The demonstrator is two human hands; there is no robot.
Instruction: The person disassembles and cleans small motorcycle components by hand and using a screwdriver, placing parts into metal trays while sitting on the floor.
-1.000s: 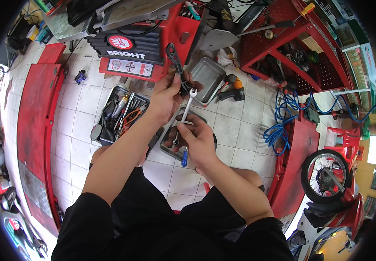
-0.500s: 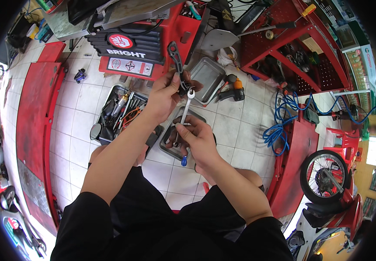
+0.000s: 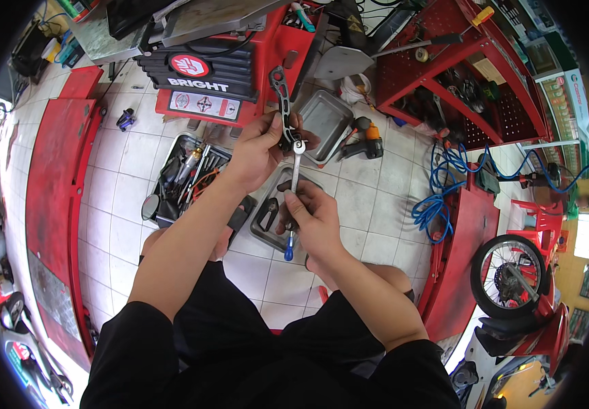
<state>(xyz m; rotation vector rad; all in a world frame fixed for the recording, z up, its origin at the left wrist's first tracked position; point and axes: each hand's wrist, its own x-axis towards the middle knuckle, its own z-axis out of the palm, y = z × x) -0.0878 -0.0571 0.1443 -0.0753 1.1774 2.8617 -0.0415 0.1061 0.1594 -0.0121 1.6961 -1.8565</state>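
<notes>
My left hand (image 3: 256, 153) is closed around the lower part of a slim black metal arm (image 3: 283, 99) with cut-out holes. The arm points up and away from me. My right hand (image 3: 316, 217) grips the shaft of a silver wrench (image 3: 296, 169). The wrench's far end sits at the arm's lower end, beside my left fingers; the fitting there is too small to make out. Beneath my right hand lies a grey metal tray (image 3: 261, 230) with small dark parts inside. A blue handle (image 3: 289, 254) shows just below that hand, at the tray's near edge.
A tool case (image 3: 184, 170) full of hand tools stands left of the tray. Beyond are another metal tray (image 3: 326, 116) and an orange-and-black power tool (image 3: 370, 143). A red shelf unit (image 3: 410, 75), a blue hose (image 3: 434, 194) and a wheel (image 3: 509, 276) stand to the right; a red ramp (image 3: 56, 191) lies left.
The wrench has turned to a more upright angle, with my right hand shifting slightly. The black arm has tipped a little to the right in my left hand.
</notes>
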